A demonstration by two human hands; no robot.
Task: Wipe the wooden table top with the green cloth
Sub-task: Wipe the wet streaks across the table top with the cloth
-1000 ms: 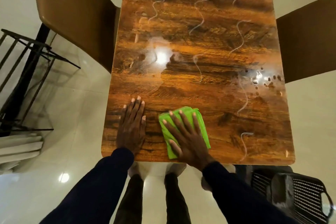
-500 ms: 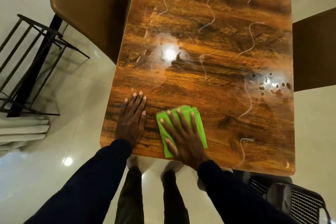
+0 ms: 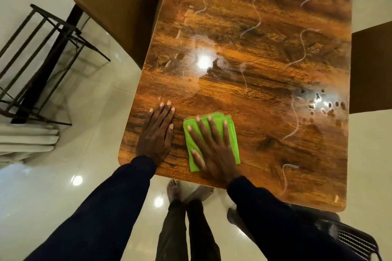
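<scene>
The glossy wooden table top [image 3: 265, 70] fills the middle of the view, marked with several white squiggly streaks and a patch of droplets at the right. A folded green cloth [image 3: 232, 133] lies flat near the front edge. My right hand [image 3: 212, 148] presses on it with straight, spread fingers. My left hand [image 3: 158, 131] rests flat on the bare wood just left of the cloth, close to the table's front left corner.
A tan chair [image 3: 114, 6] stands against the table's left side and a brown chair [image 3: 371, 65] on the right. A black metal rack [image 3: 42, 59] is on the tiled floor at left. A dark slatted chair [image 3: 352, 237] sits below the front right corner.
The view has shifted so the table sits further right and lower in frame. Both hands stay in the same place on the table, the right one still flat on the cloth.
</scene>
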